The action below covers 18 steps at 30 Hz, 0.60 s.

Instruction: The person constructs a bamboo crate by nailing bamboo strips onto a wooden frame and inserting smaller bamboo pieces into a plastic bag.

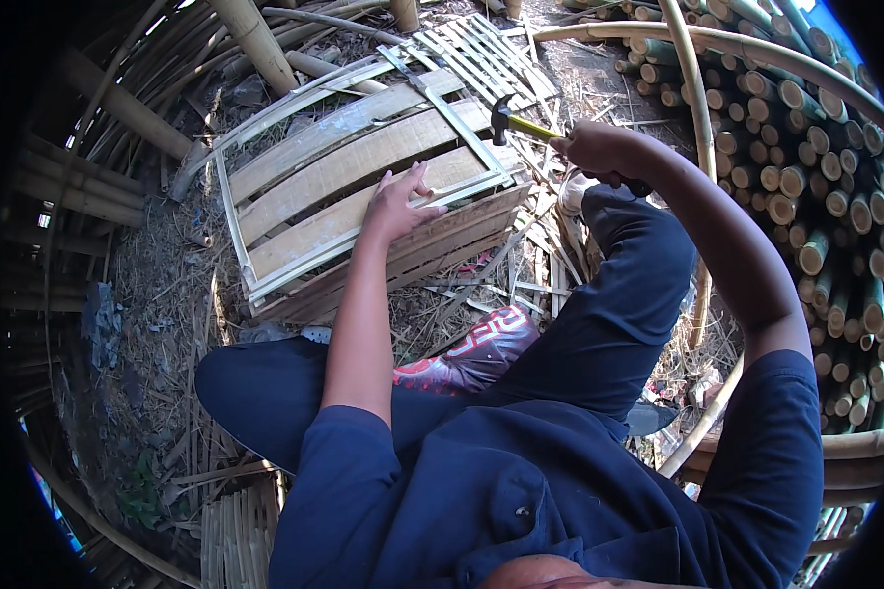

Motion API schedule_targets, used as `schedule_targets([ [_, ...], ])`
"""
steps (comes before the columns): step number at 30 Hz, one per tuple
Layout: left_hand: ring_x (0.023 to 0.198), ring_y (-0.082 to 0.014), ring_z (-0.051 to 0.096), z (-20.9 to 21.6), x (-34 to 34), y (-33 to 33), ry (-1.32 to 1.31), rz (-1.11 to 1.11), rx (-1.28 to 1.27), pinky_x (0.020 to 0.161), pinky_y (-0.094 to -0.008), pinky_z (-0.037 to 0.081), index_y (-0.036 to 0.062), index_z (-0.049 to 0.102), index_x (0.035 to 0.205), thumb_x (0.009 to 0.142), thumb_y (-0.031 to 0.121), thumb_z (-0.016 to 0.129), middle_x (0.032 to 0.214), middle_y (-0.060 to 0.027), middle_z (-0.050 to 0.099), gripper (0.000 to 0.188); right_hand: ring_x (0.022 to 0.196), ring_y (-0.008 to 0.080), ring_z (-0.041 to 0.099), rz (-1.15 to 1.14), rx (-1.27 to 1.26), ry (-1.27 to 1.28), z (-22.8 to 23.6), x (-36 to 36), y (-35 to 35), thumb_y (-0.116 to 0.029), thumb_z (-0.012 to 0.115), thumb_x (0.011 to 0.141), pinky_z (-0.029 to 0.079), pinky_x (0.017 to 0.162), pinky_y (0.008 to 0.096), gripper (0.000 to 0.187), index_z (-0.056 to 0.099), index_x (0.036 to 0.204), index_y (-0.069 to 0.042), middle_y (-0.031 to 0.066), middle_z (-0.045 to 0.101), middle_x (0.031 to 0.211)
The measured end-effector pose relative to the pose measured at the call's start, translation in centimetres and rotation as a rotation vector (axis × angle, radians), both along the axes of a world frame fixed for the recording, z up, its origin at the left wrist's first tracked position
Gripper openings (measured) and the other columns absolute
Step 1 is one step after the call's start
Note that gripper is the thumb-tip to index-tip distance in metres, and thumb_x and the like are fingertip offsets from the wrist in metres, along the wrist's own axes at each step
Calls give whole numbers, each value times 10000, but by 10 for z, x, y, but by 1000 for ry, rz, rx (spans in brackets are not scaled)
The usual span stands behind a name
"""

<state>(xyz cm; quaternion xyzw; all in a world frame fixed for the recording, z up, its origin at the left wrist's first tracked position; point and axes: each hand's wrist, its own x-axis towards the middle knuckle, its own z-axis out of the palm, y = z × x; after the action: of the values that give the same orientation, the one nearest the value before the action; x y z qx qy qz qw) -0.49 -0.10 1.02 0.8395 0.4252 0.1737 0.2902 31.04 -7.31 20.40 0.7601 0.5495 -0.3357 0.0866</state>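
In front of me lies a slatted wooden crate [349, 165], with pale thin strips along its edges. My left hand [395, 208] rests on its near top edge, thumb and fingers apart. Whether a nail sits by those fingertips is too small to tell. My right hand [604, 152] is closed round the handle of a hammer [533, 129], raised to the right of the crate. The hammer's dark head points left, above the crate's right end, and its shaft is yellow near the head.
Cut bamboo poles [805, 187] are stacked at the right. A slatted panel [486, 59] lies beyond the crate. Bamboo posts [255, 44] stand at the far left. Between my legs is a dark red printed bag [481, 353]. Bamboo scraps and straw litter the ground.
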Motion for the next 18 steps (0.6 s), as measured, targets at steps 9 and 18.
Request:
schedule_targets([
  [9, 1357, -255, 568, -3, -2, -6, -64, 76, 199, 1242, -519, 289, 114, 662, 1333, 703, 378, 920, 1024, -40, 737, 731, 508, 209, 554, -31, 15, 37, -27, -15, -15, -428, 471, 1089, 448, 469, 403, 545, 659, 985, 72, 79, 577, 644],
  [18, 907, -320, 672, 17, 11, -36, -61, 268, 252, 776, -416, 533, 53, 679, 859, 675, 405, 934, 902, -101, 677, 473, 530, 172, 534, -263, 177, 283, -47, -2, -33, -444, 481, 1088, 454, 496, 394, 568, 609, 897, 76, 62, 561, 649],
])
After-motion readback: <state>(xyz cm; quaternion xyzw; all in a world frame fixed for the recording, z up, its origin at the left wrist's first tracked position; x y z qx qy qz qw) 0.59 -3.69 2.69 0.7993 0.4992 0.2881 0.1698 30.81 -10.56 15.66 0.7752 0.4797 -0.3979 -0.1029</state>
